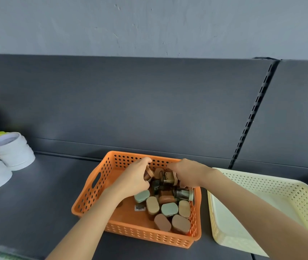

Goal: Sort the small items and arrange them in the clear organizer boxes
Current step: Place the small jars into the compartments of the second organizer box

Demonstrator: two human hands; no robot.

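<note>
Inside orange basket (149, 235): left hand (135, 178) curled round brown-lidded jar (148, 173), right hand (186, 173) gripping dark jar (167, 178). Other small jars (169, 208) in basket's near right part. Cream basket (262, 184) just right of it, white tubs (12, 151) well left. Dark grey shelf (37, 203) beneath, dark panel (149, 109) behind, grey wall (149, 25) above.

Orange hole-dotted basket (149, 235), cream perforated basket (280, 187), green lids (169, 208), tan lids (152, 204)
</note>
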